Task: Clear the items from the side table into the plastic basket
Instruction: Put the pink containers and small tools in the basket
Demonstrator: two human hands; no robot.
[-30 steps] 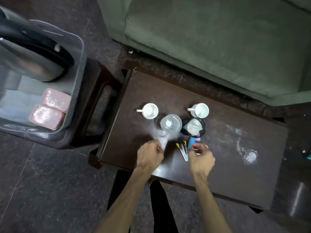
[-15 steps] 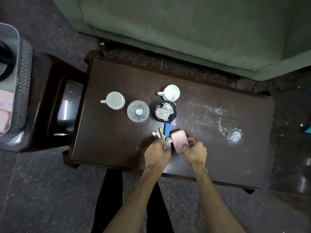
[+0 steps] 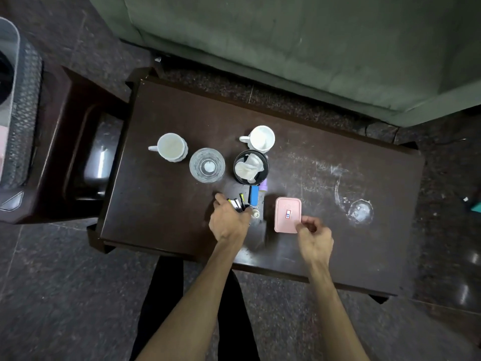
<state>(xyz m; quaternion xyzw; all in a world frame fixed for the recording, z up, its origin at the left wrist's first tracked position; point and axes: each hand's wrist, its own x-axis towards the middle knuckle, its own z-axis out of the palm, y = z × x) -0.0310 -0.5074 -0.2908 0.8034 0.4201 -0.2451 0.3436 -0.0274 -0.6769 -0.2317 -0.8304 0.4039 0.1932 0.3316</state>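
On the dark side table (image 3: 161, 204) stand two white mugs (image 3: 170, 147) (image 3: 261, 138), a clear glass (image 3: 207, 165) and a black bowl (image 3: 238, 162) with crumpled tissue in it. A blue item (image 3: 253, 195) and a small purple one (image 3: 264, 185) lie just in front of the bowl. My left hand (image 3: 229, 222) is curled around a bunch of pens (image 3: 238, 203). A pink lidded box (image 3: 286, 212) lies flat on the table, and my right hand (image 3: 313, 238) pinches its near right corner. The grey plastic basket (image 3: 23, 113) shows only at the far left edge.
The basket rests on a dark stool (image 3: 65, 152) left of the table. A green sofa (image 3: 286, 35) runs along the table's far side. A whitish round mark (image 3: 360, 211) sits on the table's right part. My legs stand at the table's near edge.
The pink box has come into view and now lies flat, further right of the pens. My left hand has closed over the pens. The view has swung right, away from the basket.
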